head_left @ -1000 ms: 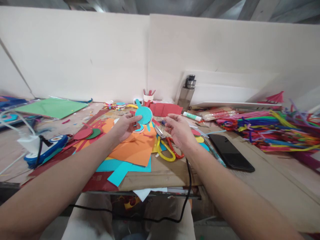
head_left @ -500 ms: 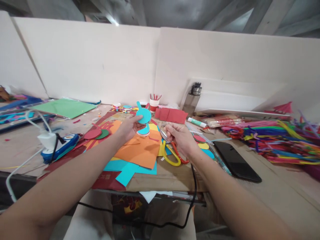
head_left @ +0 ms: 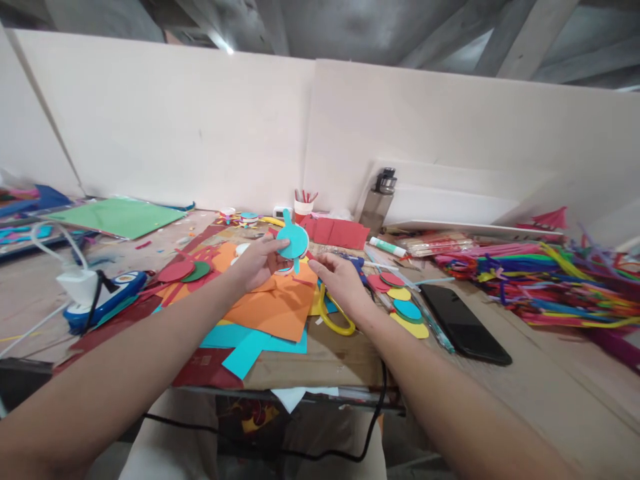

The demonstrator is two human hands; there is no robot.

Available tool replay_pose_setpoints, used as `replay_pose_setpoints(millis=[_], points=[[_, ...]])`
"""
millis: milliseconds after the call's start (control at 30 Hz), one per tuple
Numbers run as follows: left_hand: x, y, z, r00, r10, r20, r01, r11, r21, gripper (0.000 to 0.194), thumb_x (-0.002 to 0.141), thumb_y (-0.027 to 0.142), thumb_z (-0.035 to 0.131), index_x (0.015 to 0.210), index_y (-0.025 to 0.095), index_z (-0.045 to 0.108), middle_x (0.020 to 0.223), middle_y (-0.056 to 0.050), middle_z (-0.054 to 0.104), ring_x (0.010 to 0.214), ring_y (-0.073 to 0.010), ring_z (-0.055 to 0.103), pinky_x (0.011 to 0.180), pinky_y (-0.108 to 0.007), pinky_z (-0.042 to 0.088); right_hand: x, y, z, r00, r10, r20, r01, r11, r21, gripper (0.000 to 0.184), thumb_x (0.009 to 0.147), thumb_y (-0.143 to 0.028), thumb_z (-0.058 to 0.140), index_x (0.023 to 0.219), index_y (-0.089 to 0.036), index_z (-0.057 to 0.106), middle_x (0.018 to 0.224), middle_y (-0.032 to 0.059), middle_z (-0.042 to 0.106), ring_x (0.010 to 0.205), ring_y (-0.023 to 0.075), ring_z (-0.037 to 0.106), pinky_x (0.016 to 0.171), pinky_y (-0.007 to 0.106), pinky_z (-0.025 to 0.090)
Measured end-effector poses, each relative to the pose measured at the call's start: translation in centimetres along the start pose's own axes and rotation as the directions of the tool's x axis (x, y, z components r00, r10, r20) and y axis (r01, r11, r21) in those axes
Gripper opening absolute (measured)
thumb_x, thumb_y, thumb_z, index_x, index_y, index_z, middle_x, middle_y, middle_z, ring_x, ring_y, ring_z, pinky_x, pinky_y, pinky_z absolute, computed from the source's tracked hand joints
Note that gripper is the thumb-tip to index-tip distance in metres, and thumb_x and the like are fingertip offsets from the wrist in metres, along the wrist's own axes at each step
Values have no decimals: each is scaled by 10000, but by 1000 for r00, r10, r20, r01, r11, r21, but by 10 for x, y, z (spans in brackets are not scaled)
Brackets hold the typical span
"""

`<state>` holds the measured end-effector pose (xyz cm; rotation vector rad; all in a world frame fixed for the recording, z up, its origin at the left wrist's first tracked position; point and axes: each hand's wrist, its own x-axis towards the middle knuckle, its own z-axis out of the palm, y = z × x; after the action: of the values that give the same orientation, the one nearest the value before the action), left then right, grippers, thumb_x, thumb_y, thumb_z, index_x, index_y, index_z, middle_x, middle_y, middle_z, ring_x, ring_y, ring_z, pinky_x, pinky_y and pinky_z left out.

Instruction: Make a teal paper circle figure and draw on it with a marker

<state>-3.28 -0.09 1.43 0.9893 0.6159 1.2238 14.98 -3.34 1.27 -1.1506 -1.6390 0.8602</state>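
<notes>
My left hand (head_left: 263,261) pinches a light-blue paper disc (head_left: 293,241) by its left edge. Blue strips stick out at the disc's top and bottom, and a white layer shows below it. At the disc's right side, my right hand (head_left: 339,279) has its thumb and fingers closed on the end of a red paper strip (head_left: 310,255). Below the right hand, the yellow handle of the scissors (head_left: 343,327) rests on the table; their other parts are mostly hidden. Orange paper sheets (head_left: 270,310) lie beneath both hands, over blue paper (head_left: 245,357).
Right of my hands lie coloured paper discs (head_left: 407,309), a glue stick (head_left: 388,247), a black phone (head_left: 465,323) and colourful pipe cleaners (head_left: 540,280). Behind stand a bottle (head_left: 376,207) and a cup of red sticks (head_left: 303,209). A blue power strip (head_left: 107,300) sits left.
My right hand has moved left and up, away from above the scissors to the disc's edge. The left hand has brought the disc slightly right and lower. The view has shifted a little.
</notes>
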Motion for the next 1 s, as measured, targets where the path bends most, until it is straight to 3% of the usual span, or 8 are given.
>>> replay_pose_setpoints(millis=[133, 433, 567, 667, 833, 1000], points=[[-3, 1, 4, 1000, 1, 7, -1, 999, 32, 213, 689, 223, 748, 761, 128, 570, 730, -59, 680, 595, -134, 613, 560, -262, 457, 1, 1, -3, 1000, 24, -16, -24, 1000, -1, 232, 771, -385, 584, 698, -174, 648, 599, -33, 501, 569, 113, 390, 556, 264, 282], [-3, 2, 4, 1000, 16, -1, -16, 996, 90, 221, 684, 225, 752, 751, 125, 567, 765, -78, 689, 606, -141, 627, 584, -274, 468, -1, -5, -4, 999, 24, -31, -24, 1000, -15, 235, 760, -386, 599, 666, -175, 643, 596, -26, 513, 583, 120, 402, 564, 264, 300], [0, 1, 0, 998, 6, -65, -2, 998, 71, 235, 687, 227, 750, 807, 130, 573, 758, -70, 694, 602, -149, 647, 587, -276, 479, 0, -3, -9, 995, 13, -103, -9, 999, 42, 335, 826, -488, 523, 702, -188, 605, 642, -18, 540, 600, 125, 433, 567, 263, 323], [3, 1, -5, 991, 5, -133, 2, 999, 51, 254, 681, 239, 753, 826, 140, 568, 762, -55, 691, 627, -147, 651, 606, -281, 485, 1, 1, -13, 987, 5, -163, 4, 999, 52, 272, 798, -452, 577, 705, -196, 570, 658, -24, 541, 599, 119, 428, 575, 260, 334], [4, 1, -11, 972, 38, -232, -29, 999, 45, 318, 630, 243, 787, 851, 160, 573, 816, -15, 673, 713, -129, 625, 665, -295, 480, -2, 2, -14, 998, 27, -54, -28, 1000, -12, 214, 739, -377, 646, 670, -184, 584, 672, -10, 574, 628, 129, 457, 600, 275, 349], [4, 2, -13, 964, 72, -255, -54, 995, 78, 333, 611, 285, 802, 830, 183, 573, 879, 5, 658, 823, -131, 591, 672, -277, 437, -6, 0, -12, 999, 39, 27, -36, 996, -80, 285, 793, -404, 581, 617, -207, 473, 597, -40, 433, 575, 117, 358, 552, 268, 289]])
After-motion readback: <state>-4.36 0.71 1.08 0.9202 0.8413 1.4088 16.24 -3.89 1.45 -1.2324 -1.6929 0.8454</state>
